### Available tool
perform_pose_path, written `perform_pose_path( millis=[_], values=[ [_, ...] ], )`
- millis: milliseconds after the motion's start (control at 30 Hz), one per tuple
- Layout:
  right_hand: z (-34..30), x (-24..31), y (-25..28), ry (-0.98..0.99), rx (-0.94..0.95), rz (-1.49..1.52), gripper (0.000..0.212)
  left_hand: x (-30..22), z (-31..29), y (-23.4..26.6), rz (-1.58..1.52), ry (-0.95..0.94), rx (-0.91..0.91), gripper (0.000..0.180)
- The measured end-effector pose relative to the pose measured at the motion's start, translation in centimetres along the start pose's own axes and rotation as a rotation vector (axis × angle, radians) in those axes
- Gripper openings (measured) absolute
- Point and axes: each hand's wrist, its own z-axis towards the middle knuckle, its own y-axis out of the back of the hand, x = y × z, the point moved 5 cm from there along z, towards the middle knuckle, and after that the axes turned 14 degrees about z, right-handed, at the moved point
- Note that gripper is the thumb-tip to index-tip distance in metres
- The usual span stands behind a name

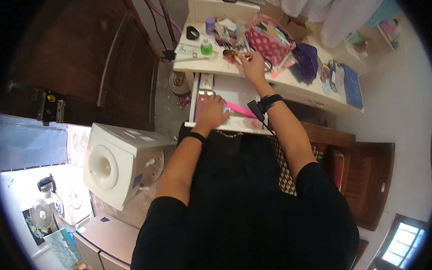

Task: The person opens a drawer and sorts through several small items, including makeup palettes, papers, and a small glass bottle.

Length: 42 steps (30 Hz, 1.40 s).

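My right hand (254, 67) is closed around what looks like a makeup brush (234, 54) with a dark head and a gold band, just above the front edge of the cream dresser top (185, 66). Below it, a white drawer (246, 87) is pulled out. Inside, my left hand (213, 112) rests with fingers apart over a maroon flat item (201, 107), near the drawer's front. A bright pink strip (240, 109) lies beside that hand. Behind my right hand stands a red polka-dot pouch (269, 49) filled with slim items.
A green bottle (206, 48), a purple jar (210, 25) and a black ring-shaped item (192, 33) stand at the dresser's left. Purple cloth (305, 63) and a blue folder (353, 87) lie to the right. A white boxy appliance (122, 162) stands on the floor at left.
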Motion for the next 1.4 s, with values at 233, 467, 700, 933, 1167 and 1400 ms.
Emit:
perform_pose_path(
  millis=[233,467,700,933,1167,1400],
  values=[
    [-10.2,1.4,7.5,-0.507,0.039,0.559,0.022,1.5,0.4,0.1,-0.746,0.259,-0.115,0.044],
    [-16.2,6.5,11.0,-0.484,0.191,0.651,0.01,-3.9,-4.7,7.3,-1.156,0.108,0.197,0.073],
    [-15.4,11.0,13.1,-0.355,0.312,0.665,0.007,-6.1,-6.9,11.5,-1.042,0.107,0.068,0.049],
    [-15.4,12.4,13.2,-0.42,0.275,0.727,0.012,-6.7,-7.4,14.1,-0.915,0.086,-0.064,0.042],
    [-16.3,11.9,12.8,-0.483,0.267,0.755,0.013,-7.0,-7.8,14.2,-0.918,0.06,-0.139,0.041],
    [-16.2,12.9,12.9,-0.396,0.2,0.775,0.016,-7.1,-8.0,14.5,-0.913,0.056,-0.177,0.04]
  ],
)
